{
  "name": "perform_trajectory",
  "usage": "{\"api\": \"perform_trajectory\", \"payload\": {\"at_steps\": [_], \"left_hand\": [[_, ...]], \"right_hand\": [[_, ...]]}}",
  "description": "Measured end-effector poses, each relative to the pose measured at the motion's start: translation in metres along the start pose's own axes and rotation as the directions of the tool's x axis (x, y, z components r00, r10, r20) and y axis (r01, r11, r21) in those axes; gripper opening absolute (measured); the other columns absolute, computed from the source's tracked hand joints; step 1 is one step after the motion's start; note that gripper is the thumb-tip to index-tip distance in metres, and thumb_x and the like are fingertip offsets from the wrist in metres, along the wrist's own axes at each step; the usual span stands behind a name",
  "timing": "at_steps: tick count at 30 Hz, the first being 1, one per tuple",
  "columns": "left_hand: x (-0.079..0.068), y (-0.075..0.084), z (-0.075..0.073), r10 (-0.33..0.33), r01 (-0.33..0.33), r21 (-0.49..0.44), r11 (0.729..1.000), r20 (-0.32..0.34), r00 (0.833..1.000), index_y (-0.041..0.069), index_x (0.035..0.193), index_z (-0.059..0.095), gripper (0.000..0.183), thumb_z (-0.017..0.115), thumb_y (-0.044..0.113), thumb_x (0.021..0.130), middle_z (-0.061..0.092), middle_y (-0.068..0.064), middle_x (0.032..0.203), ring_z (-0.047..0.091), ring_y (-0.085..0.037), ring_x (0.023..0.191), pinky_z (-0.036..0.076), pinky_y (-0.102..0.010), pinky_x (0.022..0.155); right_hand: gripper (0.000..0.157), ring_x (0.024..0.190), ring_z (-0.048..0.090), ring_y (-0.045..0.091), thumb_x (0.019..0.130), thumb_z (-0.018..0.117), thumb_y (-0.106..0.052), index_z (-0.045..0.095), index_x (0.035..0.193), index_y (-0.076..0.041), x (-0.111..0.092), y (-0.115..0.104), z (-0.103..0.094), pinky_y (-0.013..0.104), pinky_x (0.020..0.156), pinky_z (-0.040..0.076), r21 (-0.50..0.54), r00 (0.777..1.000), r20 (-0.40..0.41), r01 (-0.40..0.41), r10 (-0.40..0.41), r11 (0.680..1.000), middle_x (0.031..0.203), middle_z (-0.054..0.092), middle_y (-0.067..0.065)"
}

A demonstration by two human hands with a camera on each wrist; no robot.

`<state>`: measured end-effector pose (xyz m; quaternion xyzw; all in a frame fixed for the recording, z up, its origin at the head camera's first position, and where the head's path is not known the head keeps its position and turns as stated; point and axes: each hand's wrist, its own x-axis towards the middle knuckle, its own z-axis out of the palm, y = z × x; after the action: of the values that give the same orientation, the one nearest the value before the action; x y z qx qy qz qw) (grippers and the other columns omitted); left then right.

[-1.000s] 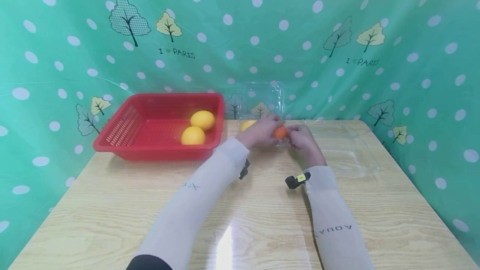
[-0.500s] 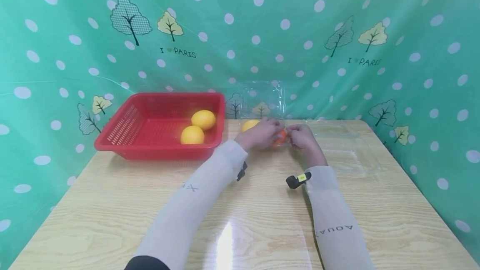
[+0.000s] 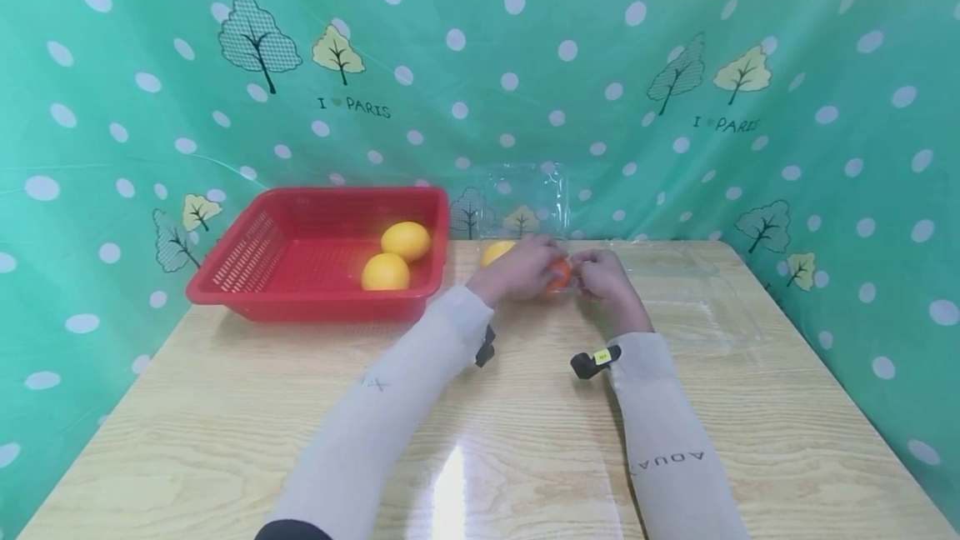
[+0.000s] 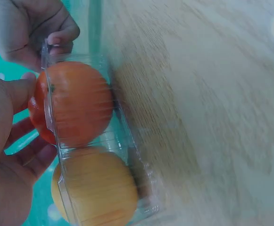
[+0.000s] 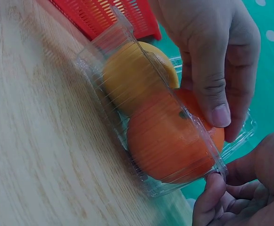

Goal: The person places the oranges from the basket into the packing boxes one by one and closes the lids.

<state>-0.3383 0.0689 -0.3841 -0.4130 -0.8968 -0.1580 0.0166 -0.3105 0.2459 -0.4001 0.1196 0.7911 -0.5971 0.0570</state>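
Observation:
My left hand (image 3: 525,267) reaches into a clear plastic clamshell box (image 5: 92,59) at the back of the table. Its thumb and fingers (image 5: 220,115) hold a tangerine (image 4: 82,106) with a small green stem spot, sitting in one end of the box. Beside it in the same box lies a round yellow fruit (image 4: 99,190), partly covered by my left hand in the head view. Thumb and forefinger of my right hand (image 3: 603,280) pinch the box's rim at the tangerine's corner. The box's lid (image 3: 525,194) stands raised behind, against the cloth.
Left of the box stands a red plastic basket (image 3: 315,307) with two yellow fruits (image 3: 406,241) in its right side. More clear plastic packaging (image 3: 693,307) lies at the back right of the wooden table (image 3: 525,423). A green dotted cloth (image 3: 420,90) hangs behind.
The tangerine sits slightly lower in the box than a second ago, and my left hand has shifted a little with it. My right hand stays at the rim.

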Motion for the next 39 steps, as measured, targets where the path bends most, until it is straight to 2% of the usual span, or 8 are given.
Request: {"api": "perform_trajectory", "payload": {"at_steps": [6,10,16,20,26,29,34,39], "left_hand": [[-0.003,-0.003,0.001,-0.003,0.000,-0.038,0.999,-0.071,0.997,0.007,0.138,0.062,0.038,0.055,0.023,0.105,0.060,-0.008,0.138,0.051,-0.025,0.130,0.039,-0.037,0.114],[-0.008,-0.009,0.000,-0.082,0.067,-0.114,0.991,-0.127,0.989,0.008,0.138,0.061,0.038,0.053,0.027,0.106,0.058,-0.009,0.143,0.048,-0.027,0.137,0.036,-0.040,0.117],[-0.012,-0.019,-0.002,-0.252,0.170,-0.352,0.920,-0.203,0.946,0.013,0.138,0.061,0.036,0.056,0.026,0.105,0.055,-0.008,0.145,0.045,-0.027,0.139,0.037,-0.046,0.116],[-0.012,-0.026,-0.004,-0.346,0.209,-0.410,0.888,-0.296,0.890,0.012,0.135,0.064,0.034,0.056,0.024,0.105,0.059,-0.009,0.140,0.050,-0.027,0.134,0.041,-0.045,0.113],[-0.015,-0.038,-0.006,-0.534,0.333,-0.463,0.821,-0.419,0.734,0.009,0.136,0.063,0.036,0.058,0.019,0.102,0.058,-0.011,0.137,0.049,-0.030,0.132,0.043,-0.045,0.111],[-0.015,-0.042,-0.005,-0.592,0.374,-0.488,0.788,-0.436,0.678,0.009,0.142,0.057,0.043,0.060,0.020,0.101,0.052,-0.012,0.143,0.044,-0.031,0.137,0.040,-0.048,0.113],[-0.010,-0.045,-0.001,-0.645,0.382,-0.550,0.743,-0.437,0.627,0.010,0.148,0.049,0.050,0.060,0.021,0.101,0.046,-0.010,0.149,0.040,-0.029,0.140,0.040,-0.047,0.114],[-0.010,-0.045,-0.003,-0.671,0.389,-0.582,0.715,-0.413,0.616,0.009,0.156,0.038,0.061,0.059,0.021,0.101,0.039,-0.014,0.157,0.033,-0.032,0.146,0.033,-0.048,0.119]], "right_hand": [[0.038,0.074,0.054,0.014,0.106,0.045,-0.009,0.052,0.140,0.005,0.001,0.001,0.000,0.024,0.063,0.049,-0.013,1.000,-0.005,-0.008,0.008,1.000,0.105,0.054,0.011],[0.038,0.071,0.053,0.012,0.105,0.045,-0.008,0.052,0.140,0.005,0.001,0.001,0.000,0.023,0.061,0.047,-0.019,1.000,-0.003,-0.007,0.007,1.000,0.104,0.054,0.010],[0.037,0.071,0.053,0.012,0.105,0.045,-0.008,0.053,0.140,0.004,0.001,0.001,0.001,0.023,0.061,0.046,-0.029,1.000,-0.001,-0.008,0.008,1.000,0.103,0.054,0.010],[0.037,0.071,0.052,0.013,0.105,0.045,-0.008,0.052,0.140,0.004,0.001,0.001,0.001,0.022,0.059,0.045,-0.021,1.000,-0.003,-0.007,0.007,1.000,0.104,0.054,0.010],[0.039,0.066,0.050,0.011,0.102,0.046,-0.004,0.052,0.139,0.005,0.001,-0.001,0.001,0.021,0.055,0.042,-0.007,1.000,0.000,-0.005,0.005,1.000,0.106,0.053,0.011],[0.039,0.067,0.051,0.012,0.103,0.045,-0.005,0.052,0.140,0.004,0.000,-0.002,0.002,0.021,0.057,0.043,-0.016,1.000,-0.002,-0.011,0.011,1.000,0.108,0.054,0.012],[0.038,0.070,0.052,0.013,0.104,0.045,-0.007,0.052,0.140,0.003,-0.001,-0.002,0.001,0.023,0.059,0.044,-0.028,1.000,-0.009,-0.019,0.018,0.999,0.109,0.054,0.012],[0.039,0.067,0.051,0.011,0.104,0.045,-0.006,0.051,0.141,0.004,0.001,-0.001,0.001,0.022,0.057,0.043,-0.017,1.000,-0.004,-0.014,0.014,1.000,0.106,0.054,0.012]]}}
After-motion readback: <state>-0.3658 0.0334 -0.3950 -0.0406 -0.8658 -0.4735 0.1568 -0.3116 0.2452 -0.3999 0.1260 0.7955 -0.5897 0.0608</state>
